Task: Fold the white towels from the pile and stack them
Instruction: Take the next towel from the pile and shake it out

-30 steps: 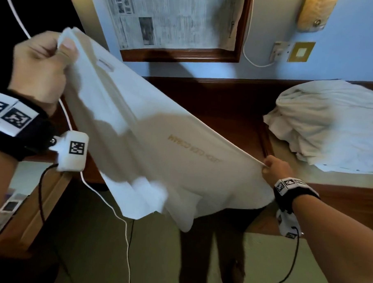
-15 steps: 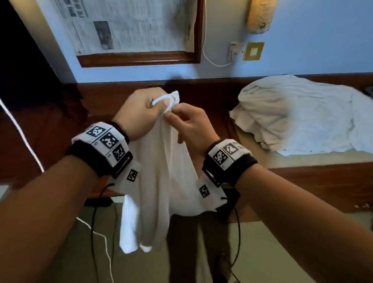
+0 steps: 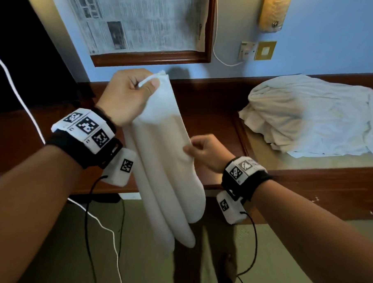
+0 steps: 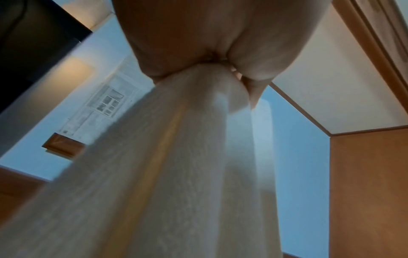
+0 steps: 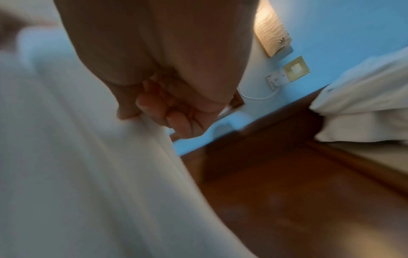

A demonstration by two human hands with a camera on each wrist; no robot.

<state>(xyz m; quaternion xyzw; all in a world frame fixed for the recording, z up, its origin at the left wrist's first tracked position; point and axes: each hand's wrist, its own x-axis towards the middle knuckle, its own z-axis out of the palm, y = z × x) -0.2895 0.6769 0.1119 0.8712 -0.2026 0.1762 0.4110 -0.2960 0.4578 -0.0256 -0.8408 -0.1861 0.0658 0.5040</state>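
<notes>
On the left, the left hand (image 3: 127,96) is raised in front of the wall, its fingers curled and its thumb clamped over the gathered top corners of a white towel (image 3: 165,166). The left wrist view looks up the cloth and shows the same grip, the fabric bunched where it leaves the palm (image 4: 212,68). From that hand the towel hangs down in long soft folds in front of the dark wooden worktop (image 3: 206,112), its lower ends dangling past the near edge and above the greenish floor (image 3: 146,263). Behind the left hand, on the blue wall, a sheet of newspaper (image 3: 135,19) sits in a wooden frame. Just right of the hanging cloth, and lower than the left hand, the right hand (image 3: 204,151) pinches the towel's right edge about halfway down between thumb and forefinger; the right wrist view, though blurred, shows the remaining fingers (image 5: 174,115) curled into the palm beside the cloth. Both wrists carry black bands with white marker tags and trailing cables. Farther right on the wall are a socket with a white cord (image 3: 247,51) and a wall lamp (image 3: 273,13). At the far right, well apart from both hands, the pile of unfolded white towels (image 3: 315,112) lies crumpled on a pale surface.
</notes>
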